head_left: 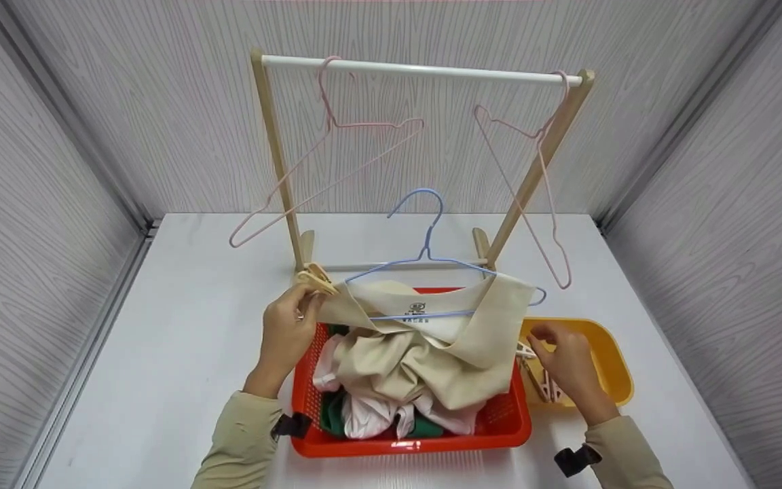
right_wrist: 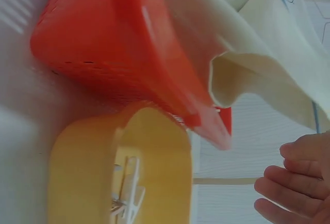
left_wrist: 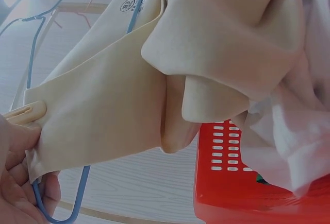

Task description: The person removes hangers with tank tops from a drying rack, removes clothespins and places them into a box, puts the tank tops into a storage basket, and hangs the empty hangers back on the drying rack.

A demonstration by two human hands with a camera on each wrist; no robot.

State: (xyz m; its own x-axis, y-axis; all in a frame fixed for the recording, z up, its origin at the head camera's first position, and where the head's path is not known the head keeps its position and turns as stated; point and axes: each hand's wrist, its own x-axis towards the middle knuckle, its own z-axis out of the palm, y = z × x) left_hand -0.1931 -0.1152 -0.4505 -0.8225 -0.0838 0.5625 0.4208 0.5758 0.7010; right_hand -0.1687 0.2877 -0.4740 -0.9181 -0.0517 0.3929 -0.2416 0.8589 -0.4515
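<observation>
A beige sleeveless top (head_left: 499, 326) with a white inside back and a printed label hangs on a blue hanger (head_left: 427, 255). My left hand (head_left: 289, 329) grips the top's left strap and the hanger's end, thumb in front and fingers curled behind. A beige clothespin (left_wrist: 28, 112) sits on that strap beside my thumb. The lower part of the top bunches over the red basket (head_left: 404, 445). My right hand (head_left: 567, 360) is above the yellow bin (head_left: 611, 353), fingers loosely bent and holding nothing. Clothespins (head_left: 547, 387) lie in the bin.
A drying rack with a white bar (head_left: 425, 70) and wooden legs stands behind. Two pink hangers hang from it, a left one (head_left: 330, 125) and a right one (head_left: 540, 136). White and green clothes (head_left: 370, 414) fill the red basket. Walls enclose the white table (head_left: 180, 326).
</observation>
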